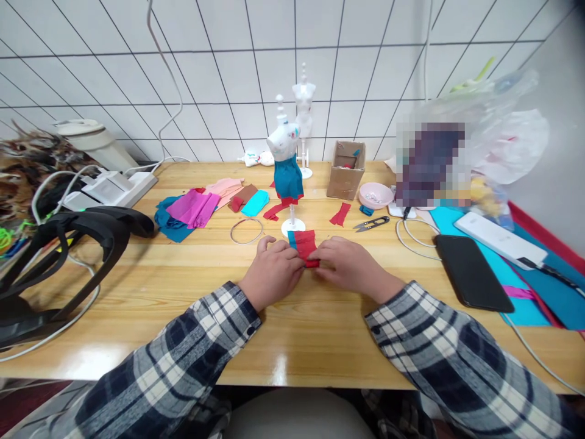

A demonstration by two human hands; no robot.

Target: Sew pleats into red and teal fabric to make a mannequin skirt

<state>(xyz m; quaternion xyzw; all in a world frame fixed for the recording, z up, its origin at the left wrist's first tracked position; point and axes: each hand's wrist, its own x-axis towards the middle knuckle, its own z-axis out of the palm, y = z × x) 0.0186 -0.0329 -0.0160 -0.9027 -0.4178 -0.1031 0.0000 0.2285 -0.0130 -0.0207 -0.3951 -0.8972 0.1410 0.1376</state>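
Note:
Between my hands, on the wooden table, lies a small red piece of fabric (305, 243) with a teal strip along its left side. Its near edge looks rolled or folded. My left hand (275, 268) pinches that near edge from the left, fingers closed. From the right, my right hand (343, 263) closes its fingers on the same edge. Just beyond stands a small white dress form (282, 145) in a teal skirt with a red hem, on a round white base. The fingertips partly hide the fabric.
Fabric scraps (194, 207) and a thin hoop (247, 231) lie left. Right are thread snips (372, 224), a pink bowl (376, 195), a cardboard box (346, 174) and a black phone (474, 272). A black headset strap (114, 244) and power strip (114, 192) sit far left.

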